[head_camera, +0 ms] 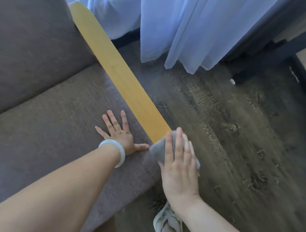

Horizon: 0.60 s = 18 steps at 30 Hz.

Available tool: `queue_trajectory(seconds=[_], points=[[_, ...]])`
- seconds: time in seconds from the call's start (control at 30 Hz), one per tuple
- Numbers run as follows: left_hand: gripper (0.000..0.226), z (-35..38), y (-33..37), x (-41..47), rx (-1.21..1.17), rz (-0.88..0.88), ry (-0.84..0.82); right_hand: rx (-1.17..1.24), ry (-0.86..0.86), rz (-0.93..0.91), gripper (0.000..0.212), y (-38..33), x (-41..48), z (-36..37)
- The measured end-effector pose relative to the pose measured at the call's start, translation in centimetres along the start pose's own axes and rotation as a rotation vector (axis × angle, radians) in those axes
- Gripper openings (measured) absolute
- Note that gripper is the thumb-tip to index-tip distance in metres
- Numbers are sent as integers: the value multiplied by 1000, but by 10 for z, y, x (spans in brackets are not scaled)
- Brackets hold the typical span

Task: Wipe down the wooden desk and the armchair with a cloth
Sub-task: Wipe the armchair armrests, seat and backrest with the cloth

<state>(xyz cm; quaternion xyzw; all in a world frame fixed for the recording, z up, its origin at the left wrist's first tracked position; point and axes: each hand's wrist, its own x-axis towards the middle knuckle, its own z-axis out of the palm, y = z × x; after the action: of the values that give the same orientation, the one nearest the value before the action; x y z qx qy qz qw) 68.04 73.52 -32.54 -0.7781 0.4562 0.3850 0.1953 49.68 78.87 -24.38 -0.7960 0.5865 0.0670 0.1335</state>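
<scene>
The right hand [180, 164], fingers flat, presses the grey fabric cloth [157, 150] onto the lower-centre end of the long yellow wooden armrest [123, 78], which runs to upper left; the left hand [118, 133] lies flat and spread on the brown fabric seat [45, 130].

We can read no text, label, brand, number or sign anywhere in this view.
</scene>
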Motion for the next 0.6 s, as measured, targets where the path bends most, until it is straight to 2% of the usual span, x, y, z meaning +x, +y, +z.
queue_trajectory(seconds=[0.07, 0.17, 0.2, 0.23, 0.37, 0.47, 0.6], points=[[148, 1, 2, 2, -16, -10, -3, -27, -34, -27, 91, -23, 37, -7], [109, 8, 4, 6, -27, -59, 60, 29, -37, -31, 82, -54, 94, -15], [102, 9, 4, 7, -18, -71, 69, 35, -30, -39, 81, -58, 102, -16], [106, 8, 4, 8, -13, -72, 61, 32, -17, -69, 80, -55, 101, -16], [147, 0, 3, -1, 6, -31, 1, -4, 17, -219, 86, 4, 23, -8], [154, -4, 4, -5, 3, -16, -6, -53, -16, -229, 94, 45, -40, 4], [156, -1, 3, -3, -15, -3, 17, 16, -38, -138, 91, 34, -35, 2]])
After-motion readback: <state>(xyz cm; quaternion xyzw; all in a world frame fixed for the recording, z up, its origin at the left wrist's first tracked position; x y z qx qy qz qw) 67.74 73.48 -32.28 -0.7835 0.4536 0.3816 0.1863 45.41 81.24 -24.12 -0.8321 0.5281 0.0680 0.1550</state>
